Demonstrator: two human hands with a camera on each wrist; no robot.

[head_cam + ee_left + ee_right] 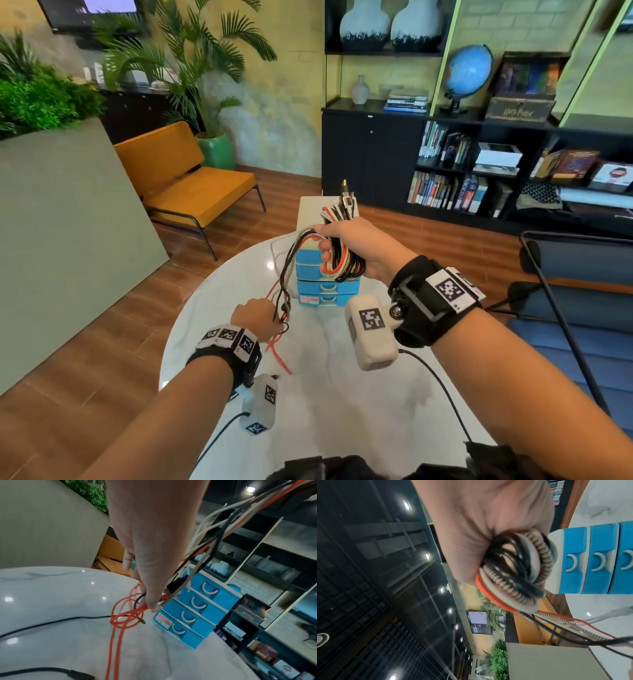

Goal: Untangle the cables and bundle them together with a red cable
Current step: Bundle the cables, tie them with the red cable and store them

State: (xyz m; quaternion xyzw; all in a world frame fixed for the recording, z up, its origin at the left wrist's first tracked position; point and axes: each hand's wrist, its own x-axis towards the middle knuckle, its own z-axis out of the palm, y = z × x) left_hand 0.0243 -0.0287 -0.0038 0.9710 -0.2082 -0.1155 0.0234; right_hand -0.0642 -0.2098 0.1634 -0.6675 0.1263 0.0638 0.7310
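My right hand (pixel 346 243) is raised above the table and grips a coiled bundle of black, white, braided and red cables (pixel 342 263), with plug ends sticking up behind it. The bundle (pixel 513 572) fills my right fist (pixel 488 534) in the right wrist view. Loose cable ends hang from it down to my left hand (pixel 260 317), which pinches them low over the table. In the left wrist view my left hand (pixel 150 601) pinches the red cable (pixel 126 616), which lies looped on the table, together with the black and braided ends.
A blue drawer unit (pixel 325 284) stands on the round white marble table (pixel 342 394) just behind both hands. Black camera leads (pixel 42 623) trail across the tabletop. An orange chair (pixel 191 181) and dark bookshelves (pixel 479 171) stand beyond the table.
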